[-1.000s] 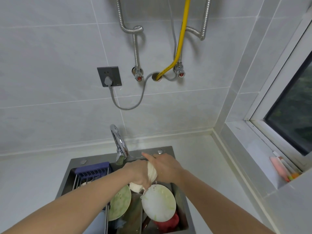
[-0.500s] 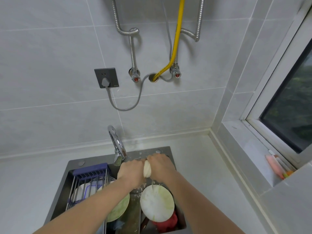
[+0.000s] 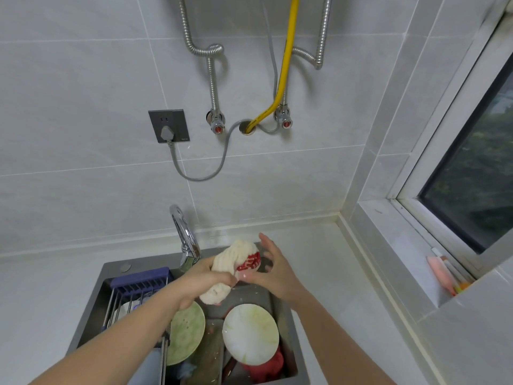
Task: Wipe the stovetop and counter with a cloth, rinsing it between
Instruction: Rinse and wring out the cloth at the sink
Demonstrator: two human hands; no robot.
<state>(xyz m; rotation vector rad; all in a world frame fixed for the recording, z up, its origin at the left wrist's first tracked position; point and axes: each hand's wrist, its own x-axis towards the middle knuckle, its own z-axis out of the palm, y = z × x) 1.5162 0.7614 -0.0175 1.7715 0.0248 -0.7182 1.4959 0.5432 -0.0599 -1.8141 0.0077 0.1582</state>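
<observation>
Cloth [image 3: 231, 269] slants up-right over the sink [image 3: 286, 315], gripped mid-length by left hand [image 3: 206, 276]; right hand [image 3: 273, 269], fingers spread, seemingly touches its upper end.

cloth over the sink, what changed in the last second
Both hands were wringing the cloth between them. Now only the left hand grips it, lifted a bit and showing a red patch, while the right hand has let go and opened, fingers spread beside it. The plates in the sink, the drying rack and the tap stayed put.
</observation>
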